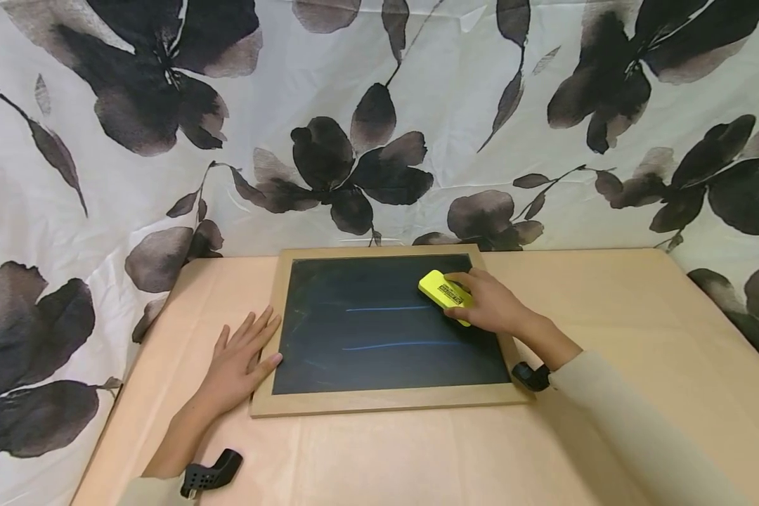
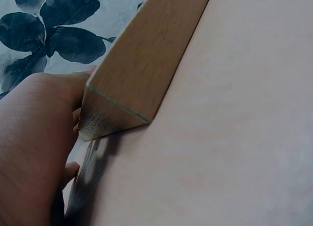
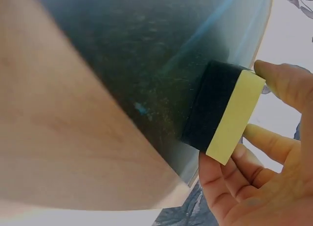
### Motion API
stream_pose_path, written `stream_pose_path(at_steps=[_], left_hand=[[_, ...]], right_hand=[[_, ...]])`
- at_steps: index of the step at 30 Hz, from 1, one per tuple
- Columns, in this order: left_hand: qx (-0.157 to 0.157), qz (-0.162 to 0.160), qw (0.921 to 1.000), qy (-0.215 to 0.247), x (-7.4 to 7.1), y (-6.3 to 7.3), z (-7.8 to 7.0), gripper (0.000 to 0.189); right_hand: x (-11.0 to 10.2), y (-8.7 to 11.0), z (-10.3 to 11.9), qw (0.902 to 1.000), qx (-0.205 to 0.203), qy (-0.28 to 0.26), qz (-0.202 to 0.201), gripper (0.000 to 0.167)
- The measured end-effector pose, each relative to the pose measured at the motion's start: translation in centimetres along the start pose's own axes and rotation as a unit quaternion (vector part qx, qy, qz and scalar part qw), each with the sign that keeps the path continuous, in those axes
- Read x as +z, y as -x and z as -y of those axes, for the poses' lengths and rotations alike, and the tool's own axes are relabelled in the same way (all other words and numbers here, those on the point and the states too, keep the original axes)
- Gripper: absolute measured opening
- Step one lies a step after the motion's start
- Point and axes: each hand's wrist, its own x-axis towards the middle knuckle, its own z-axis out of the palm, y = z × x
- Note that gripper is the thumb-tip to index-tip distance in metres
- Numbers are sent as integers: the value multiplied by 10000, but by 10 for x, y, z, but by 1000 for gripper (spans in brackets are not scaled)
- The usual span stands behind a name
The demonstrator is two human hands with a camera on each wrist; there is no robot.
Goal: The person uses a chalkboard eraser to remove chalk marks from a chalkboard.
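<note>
A wood-framed chalkboard (image 1: 379, 281) lies on the table with two blue lines drawn across its dark surface. My right hand (image 1: 490, 299) grips a yellow board eraser (image 1: 433, 287) between thumb and fingers, over the upper right of the board. In the right wrist view the black felt side of the eraser (image 3: 210, 106) faces the board surface. My left hand (image 1: 243, 362) rests with spread fingers at the left edge of the frame, fingertips and thumb on the wood. The left wrist view shows the frame's corner (image 2: 115, 111) close beside that hand.
The pale wooden table (image 1: 392, 457) extends around the board on both sides and in front. Behind it hangs a white cloth (image 1: 468, 84) printed with dark flowers. Each wrist wears a black device, such as the left strap unit (image 1: 211, 474).
</note>
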Motion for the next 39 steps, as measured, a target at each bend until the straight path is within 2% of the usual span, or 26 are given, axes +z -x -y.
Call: stream_pose_path(at_steps=[6, 22, 39], left_hand=[[-21, -21, 10000, 7, 2, 1, 2, 65], [0, -47, 10000, -32, 1, -1, 1, 65], [-43, 27, 10000, 0, -2, -1, 0, 65]], right_hand=[[3, 2, -2, 9998, -131, 119, -132, 66], [2, -7, -8, 9986, -294, -258, -354, 65], [9, -17, 11, 9963, -461, -547, -472, 62]])
